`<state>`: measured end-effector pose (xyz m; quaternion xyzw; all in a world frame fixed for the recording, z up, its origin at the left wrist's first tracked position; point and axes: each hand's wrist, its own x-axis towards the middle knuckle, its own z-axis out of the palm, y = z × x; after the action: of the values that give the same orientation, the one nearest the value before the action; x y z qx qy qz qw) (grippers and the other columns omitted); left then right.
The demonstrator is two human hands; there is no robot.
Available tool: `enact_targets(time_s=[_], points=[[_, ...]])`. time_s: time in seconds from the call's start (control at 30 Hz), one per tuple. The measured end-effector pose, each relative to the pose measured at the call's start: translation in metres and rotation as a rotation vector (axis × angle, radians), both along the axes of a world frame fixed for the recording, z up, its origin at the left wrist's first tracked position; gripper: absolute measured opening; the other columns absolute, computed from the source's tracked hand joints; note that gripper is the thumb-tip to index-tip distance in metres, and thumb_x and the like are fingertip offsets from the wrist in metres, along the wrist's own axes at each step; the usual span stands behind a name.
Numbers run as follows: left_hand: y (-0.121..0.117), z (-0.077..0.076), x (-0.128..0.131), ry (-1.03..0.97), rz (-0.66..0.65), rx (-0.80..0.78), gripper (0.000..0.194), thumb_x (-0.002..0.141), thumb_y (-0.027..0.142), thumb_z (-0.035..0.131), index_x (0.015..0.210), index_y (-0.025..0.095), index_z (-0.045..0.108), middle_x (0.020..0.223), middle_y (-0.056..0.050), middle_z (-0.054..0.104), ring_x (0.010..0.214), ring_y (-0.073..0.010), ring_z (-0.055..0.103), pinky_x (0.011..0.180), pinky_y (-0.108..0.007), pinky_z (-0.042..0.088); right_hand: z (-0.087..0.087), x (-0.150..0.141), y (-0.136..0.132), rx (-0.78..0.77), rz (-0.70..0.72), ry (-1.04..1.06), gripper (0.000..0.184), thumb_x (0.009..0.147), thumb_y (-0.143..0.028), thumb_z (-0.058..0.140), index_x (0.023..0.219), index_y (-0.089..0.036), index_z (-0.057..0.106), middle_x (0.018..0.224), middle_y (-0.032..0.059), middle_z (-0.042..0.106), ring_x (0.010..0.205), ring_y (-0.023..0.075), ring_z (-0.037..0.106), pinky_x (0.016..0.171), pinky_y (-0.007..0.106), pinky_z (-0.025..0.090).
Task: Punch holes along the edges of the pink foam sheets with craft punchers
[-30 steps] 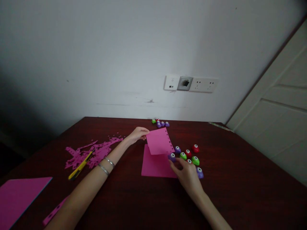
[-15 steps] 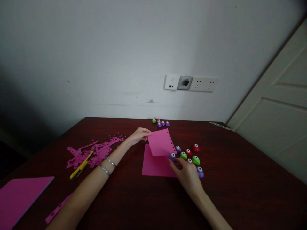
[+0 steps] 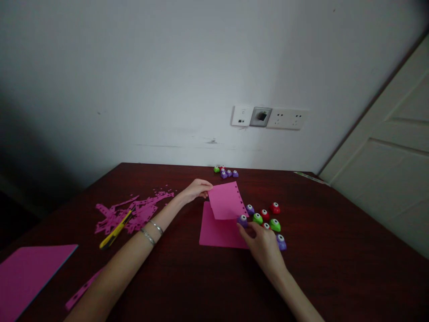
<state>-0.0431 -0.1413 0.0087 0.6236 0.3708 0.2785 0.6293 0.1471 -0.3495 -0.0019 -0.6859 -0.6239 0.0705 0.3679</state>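
Observation:
My left hand [image 3: 196,189] pinches the left edge of a pink sheet [image 3: 226,201] with a row of punched holes down its right side, holding it tilted above another pink sheet [image 3: 216,232] lying flat on the dark red table [image 3: 335,250]. My right hand [image 3: 263,241] rests on the table, its fingers closed round a small purple craft punch [image 3: 242,220] at the raised sheet's lower right corner. Beside that hand sit more small punches, green [image 3: 257,218], red [image 3: 275,208] and purple [image 3: 280,242].
A second cluster of small punches [image 3: 225,172] lies by the wall. Pink paper scraps [image 3: 134,212] and a yellow utility knife [image 3: 115,229] lie at the left. Another pink sheet [image 3: 27,273] and a punched strip [image 3: 80,293] are at the near left. A door [image 3: 385,152] stands at the right.
The raised pink sheet has lowered and shifted slightly right toward the purple punch. Both hands have stayed nearly in place.

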Motion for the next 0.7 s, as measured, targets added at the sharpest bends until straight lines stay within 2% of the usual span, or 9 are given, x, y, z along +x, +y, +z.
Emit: enact_targets(time_s=[0.43,0.7], points=[[-0.0007,-0.0007,0.0004,0.003,-0.008,-0.001,0.015,0.071,0.020,0.064,0.081,0.010,0.064,0.060,-0.001,0.059,0.050,-0.0068,0.053,0.052,-0.022,0.042,0.0026,-0.0007,-0.0006,-0.035,0.002,0.011,0.027,0.081,-0.041,0.051,0.072,-0.019,0.065,0.062,0.0026,0.067,0.055,0.0174,0.063,0.053,0.025,0.043],[-0.0023,0.0065,-0.0025,-0.016,0.015,0.013,0.015,0.071,0.020,0.064,0.081,0.009,0.064,0.058,-0.002,0.059,0.049,-0.0070,0.052,0.050,-0.022,0.041,0.0056,-0.0012,-0.0024,-0.036,-0.004,0.053,0.029,0.081,-0.042,0.050,0.072,-0.018,0.066,0.062,0.0039,0.068,0.056,0.0177,0.064,0.054,0.025,0.045]])
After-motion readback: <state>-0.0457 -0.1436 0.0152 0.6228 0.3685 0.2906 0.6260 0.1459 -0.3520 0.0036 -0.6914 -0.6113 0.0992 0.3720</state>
